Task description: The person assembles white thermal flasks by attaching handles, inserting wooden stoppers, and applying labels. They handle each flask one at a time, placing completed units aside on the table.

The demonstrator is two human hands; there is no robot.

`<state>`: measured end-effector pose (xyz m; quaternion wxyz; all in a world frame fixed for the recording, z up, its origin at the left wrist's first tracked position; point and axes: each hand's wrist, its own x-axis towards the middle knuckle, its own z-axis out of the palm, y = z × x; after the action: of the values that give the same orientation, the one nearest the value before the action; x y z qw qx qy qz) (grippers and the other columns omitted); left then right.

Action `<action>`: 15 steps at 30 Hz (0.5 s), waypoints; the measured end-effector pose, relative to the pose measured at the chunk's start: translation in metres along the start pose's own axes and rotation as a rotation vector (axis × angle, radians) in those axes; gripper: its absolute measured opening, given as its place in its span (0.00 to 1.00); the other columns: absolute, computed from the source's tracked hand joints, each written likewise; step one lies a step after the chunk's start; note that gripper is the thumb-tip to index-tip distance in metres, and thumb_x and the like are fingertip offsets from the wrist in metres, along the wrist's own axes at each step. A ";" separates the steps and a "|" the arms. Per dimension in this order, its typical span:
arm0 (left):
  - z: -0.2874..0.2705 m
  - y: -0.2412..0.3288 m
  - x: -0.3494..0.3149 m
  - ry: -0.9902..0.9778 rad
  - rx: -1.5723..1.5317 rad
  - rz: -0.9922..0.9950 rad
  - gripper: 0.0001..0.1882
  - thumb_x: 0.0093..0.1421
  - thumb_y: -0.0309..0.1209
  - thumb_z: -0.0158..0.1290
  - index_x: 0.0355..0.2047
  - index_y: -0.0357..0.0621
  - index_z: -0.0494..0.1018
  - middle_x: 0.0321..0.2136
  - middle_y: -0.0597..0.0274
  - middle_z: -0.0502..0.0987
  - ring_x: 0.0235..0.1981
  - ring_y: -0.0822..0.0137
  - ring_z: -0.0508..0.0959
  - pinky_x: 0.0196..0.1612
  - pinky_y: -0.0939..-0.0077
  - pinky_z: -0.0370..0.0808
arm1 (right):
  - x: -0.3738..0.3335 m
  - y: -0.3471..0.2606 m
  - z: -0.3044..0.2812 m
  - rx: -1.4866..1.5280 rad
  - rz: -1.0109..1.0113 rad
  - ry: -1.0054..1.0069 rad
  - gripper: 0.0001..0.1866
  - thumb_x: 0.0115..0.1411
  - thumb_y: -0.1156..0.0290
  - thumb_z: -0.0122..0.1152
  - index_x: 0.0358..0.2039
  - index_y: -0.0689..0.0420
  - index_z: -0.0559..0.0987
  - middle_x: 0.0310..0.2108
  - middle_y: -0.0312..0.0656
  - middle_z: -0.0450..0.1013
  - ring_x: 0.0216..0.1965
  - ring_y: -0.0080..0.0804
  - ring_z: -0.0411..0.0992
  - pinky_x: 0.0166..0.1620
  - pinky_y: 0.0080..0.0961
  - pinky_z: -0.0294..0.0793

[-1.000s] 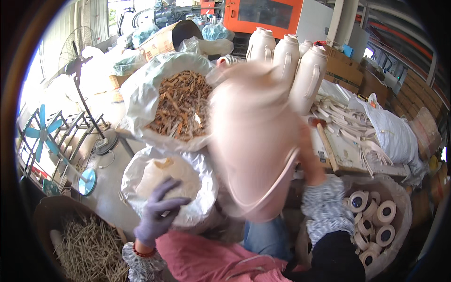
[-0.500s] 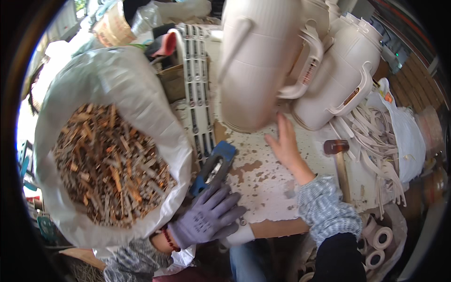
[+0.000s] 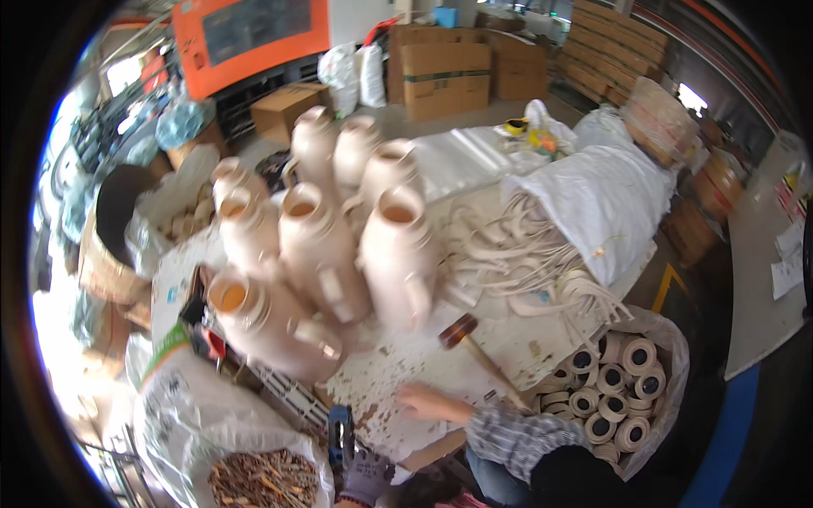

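My left hand [image 3: 366, 476], in a grey-purple glove, rests at the table's front edge with its fingers apart, partly blurred. It lies beside a blue-and-black hand tool [image 3: 340, 432] and appears to hold nothing. Bare and softly blurred, my right hand [image 3: 430, 401] is low over the worn white tabletop [image 3: 381, 385], open with nothing visible in it. The closest pale plastic jug shell [image 3: 275, 330], with a side handle and an open top, stands beyond my hands to the left. Several similar jug shells [image 3: 322, 258] cluster behind it. A brown-headed mallet [image 3: 483, 360] lies right of my right hand.
Left front stands a white sack [image 3: 229, 415] of brown scraps. Pale strips [image 3: 508, 254] spill from a white sack [image 3: 593, 203] at right. A plastic-lined container [image 3: 673, 372] of pale rings sits by the right front edge. Cardboard boxes [image 3: 445, 80] and an orange machine [image 3: 254, 38] stand behind.
My view has tilted up and swung, showing the jug cluster and room beyond. The nearest jug, blurred close to my right hand before, now stands farther left of it. My left hand stays by the tool.
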<state>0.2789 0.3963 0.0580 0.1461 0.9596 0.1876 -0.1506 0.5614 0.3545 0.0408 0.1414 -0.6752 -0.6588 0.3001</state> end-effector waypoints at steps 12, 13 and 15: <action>-0.231 0.196 0.486 0.709 -0.770 0.344 0.11 0.56 0.32 0.56 0.39 0.44 0.78 0.40 0.52 0.79 0.40 0.50 0.78 0.46 0.62 0.73 | -0.158 0.315 -0.395 0.164 0.274 1.027 0.09 0.62 0.71 0.58 0.41 0.60 0.80 0.32 0.44 0.78 0.31 0.31 0.76 0.36 0.25 0.73; -0.230 0.195 0.545 0.752 -0.911 0.288 0.11 0.57 0.32 0.54 0.39 0.43 0.77 0.40 0.50 0.79 0.41 0.49 0.78 0.46 0.61 0.73 | -0.160 0.347 -0.425 0.158 0.265 1.063 0.09 0.62 0.72 0.57 0.40 0.60 0.80 0.31 0.44 0.78 0.30 0.30 0.76 0.35 0.24 0.73; -0.245 0.192 0.636 0.761 -0.669 0.105 0.13 0.60 0.34 0.50 0.42 0.47 0.78 0.39 0.53 0.79 0.42 0.49 0.77 0.47 0.62 0.73 | -0.164 0.407 -0.480 0.024 0.336 1.112 0.08 0.60 0.73 0.57 0.38 0.60 0.81 0.31 0.43 0.78 0.29 0.31 0.75 0.35 0.25 0.73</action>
<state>0.9767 0.5096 0.1058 0.3741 0.8552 0.2170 0.2855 1.1808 0.2551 0.2130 0.4245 -0.8249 -0.3660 -0.0737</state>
